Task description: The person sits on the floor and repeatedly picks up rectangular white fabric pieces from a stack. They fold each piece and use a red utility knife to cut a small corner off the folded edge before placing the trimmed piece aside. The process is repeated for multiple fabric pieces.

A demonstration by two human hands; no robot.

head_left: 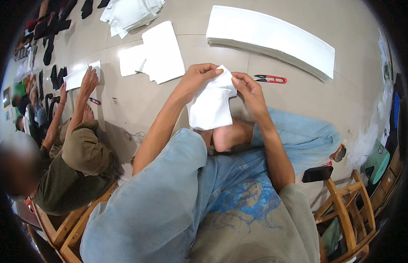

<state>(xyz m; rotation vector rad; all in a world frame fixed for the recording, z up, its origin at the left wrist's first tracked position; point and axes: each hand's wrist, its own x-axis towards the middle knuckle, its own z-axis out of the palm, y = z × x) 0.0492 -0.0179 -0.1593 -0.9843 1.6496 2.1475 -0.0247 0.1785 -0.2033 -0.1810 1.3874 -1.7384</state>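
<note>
Between my two hands hangs a piece of white fabric [210, 107], partly folded, over my bare foot. My left hand [199, 81] pinches its upper left edge between thumb and fingers. At the upper right corner, my right hand [250, 94] grips the same fabric with thumb and fingertips. Just right of my right hand, a pair of red-handled thread snips [272, 79] lies on the floor. Beyond my hands sits a long, neat stack of white fabric pieces [274, 37].
Smaller folded white pieces [164, 52] lie ahead to the left, with a loose white pile [131, 15] farther off. At left, a co-worker's hands [90, 81] hold white fabric. A black phone [317, 174] and a wooden frame [348, 206] are at right.
</note>
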